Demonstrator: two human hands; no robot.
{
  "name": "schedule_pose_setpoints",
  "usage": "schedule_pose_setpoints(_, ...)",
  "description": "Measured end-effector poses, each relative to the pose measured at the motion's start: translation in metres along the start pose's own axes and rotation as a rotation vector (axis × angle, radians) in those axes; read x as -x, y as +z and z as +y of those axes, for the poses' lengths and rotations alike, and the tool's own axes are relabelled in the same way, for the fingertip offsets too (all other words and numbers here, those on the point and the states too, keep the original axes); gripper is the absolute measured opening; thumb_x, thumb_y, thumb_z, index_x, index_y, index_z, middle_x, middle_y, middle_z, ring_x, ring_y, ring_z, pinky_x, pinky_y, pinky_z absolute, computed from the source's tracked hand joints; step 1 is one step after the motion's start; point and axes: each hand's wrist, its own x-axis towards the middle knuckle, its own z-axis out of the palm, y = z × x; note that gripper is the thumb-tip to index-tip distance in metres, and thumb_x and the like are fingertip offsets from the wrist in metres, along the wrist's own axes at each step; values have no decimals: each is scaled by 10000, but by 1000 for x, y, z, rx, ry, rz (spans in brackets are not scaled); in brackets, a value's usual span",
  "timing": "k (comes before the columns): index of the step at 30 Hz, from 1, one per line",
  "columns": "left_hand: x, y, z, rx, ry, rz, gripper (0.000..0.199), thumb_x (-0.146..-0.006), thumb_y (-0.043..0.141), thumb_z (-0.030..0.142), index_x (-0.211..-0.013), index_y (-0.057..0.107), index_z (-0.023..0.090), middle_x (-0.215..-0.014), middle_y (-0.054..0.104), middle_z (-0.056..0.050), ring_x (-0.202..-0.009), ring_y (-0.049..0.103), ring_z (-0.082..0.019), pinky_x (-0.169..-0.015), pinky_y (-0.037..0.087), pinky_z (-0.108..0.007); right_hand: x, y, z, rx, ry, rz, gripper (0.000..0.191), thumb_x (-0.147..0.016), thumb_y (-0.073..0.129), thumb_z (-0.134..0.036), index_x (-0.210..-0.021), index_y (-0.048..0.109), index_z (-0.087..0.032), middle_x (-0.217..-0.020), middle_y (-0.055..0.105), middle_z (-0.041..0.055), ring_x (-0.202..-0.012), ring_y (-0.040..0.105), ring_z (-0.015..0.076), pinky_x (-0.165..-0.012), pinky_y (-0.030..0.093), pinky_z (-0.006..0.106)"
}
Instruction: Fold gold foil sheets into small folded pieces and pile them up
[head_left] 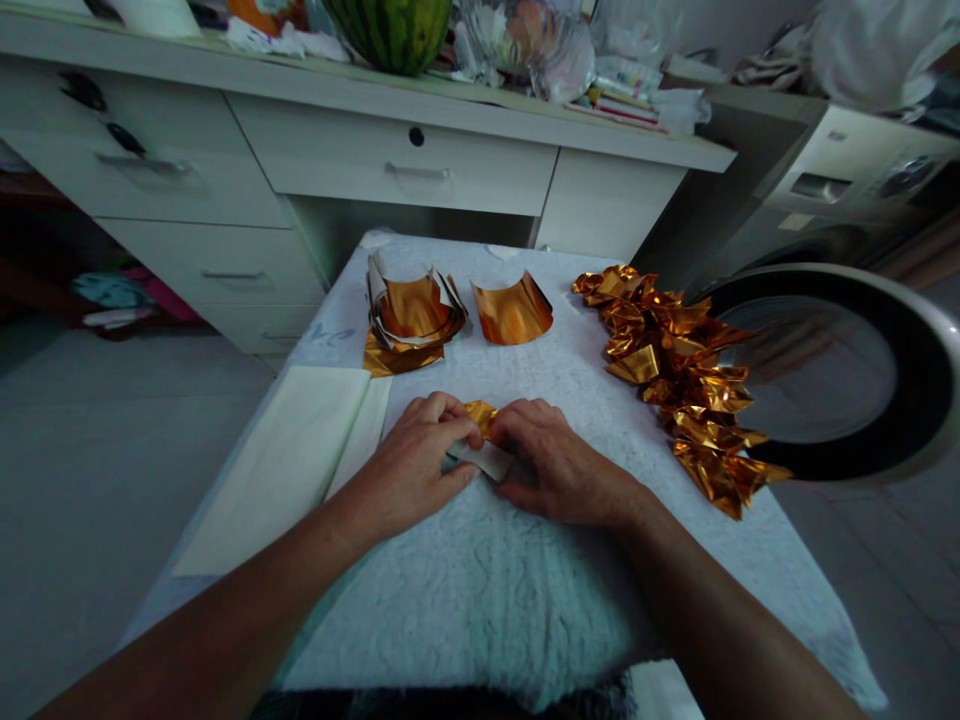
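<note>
Between my two hands, low over the cloth-covered table, is a small piece of gold foil paper [486, 458], its pale backing turned up and its gold side showing at the far edge. My left hand [424, 455] pinches its left end with thumb and fingers. On the other end the fingers of my right hand [551, 460] are closed, partly hiding the paper. Beyond my hands stands a stack of curled gold foil sheets [416, 310], with a single curled gold sheet [514, 310] to its right. Folded gold foil pieces [667, 370] lie heaped along the table's right side.
White paper sheets [277, 450] lie flat at the table's left. An open round washing machine door [825, 370] stands against the right edge. Behind the table, a white drawer cabinet [360, 150] carries a watermelon [386, 30] and plastic-wrapped items.
</note>
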Motion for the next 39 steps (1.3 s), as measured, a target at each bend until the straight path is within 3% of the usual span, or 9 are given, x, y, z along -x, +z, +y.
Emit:
schedule_pose_setpoints(6, 0, 0, 2, 8, -13, -1, 164, -740, 698, 186, -896, 659, 216, -1105, 522, -56, -1099, 494, -266, -980, 436, -445, -1, 1, 2, 14, 36, -1, 261, -749, 602, -97, -971, 520, -205, -981, 564, 43, -923, 477, 203, -856, 361, 349)
schedule_pose_setpoints(22, 3, 1, 1, 2, -7, 1, 103, -742, 708, 184, -837, 682, 212, -1118, 501, -59, -1098, 496, -266, -982, 437, -455, 0, -3, 2, 23, 2, -39, 138, -844, 611, -143, -965, 656, -191, -1067, 594, 73, -1007, 507, 220, -921, 362, 379)
schedule_pose_setpoints(28, 2, 4, 2, 8, -6, 21, 104, -763, 698, 200, -858, 714, 239, -1117, 507, -53, -1100, 495, -268, -984, 435, -465, -2, 3, 5, 27, 12, 10, 138, -928, 550, -163, -971, 676, -199, -1042, 609, 71, -981, 517, 206, -897, 369, 366)
schedule_pose_setpoints(39, 1, 12, 7, -16, -45, 93, 104, -845, 642, 255, -773, 678, 188, -1083, 523, -72, -1077, 492, -265, -963, 439, -463, -10, 14, 5, 36, 103, 109, 37, -890, 605, -164, -884, 642, -167, -972, 616, 65, -910, 517, 194, -833, 381, 338)
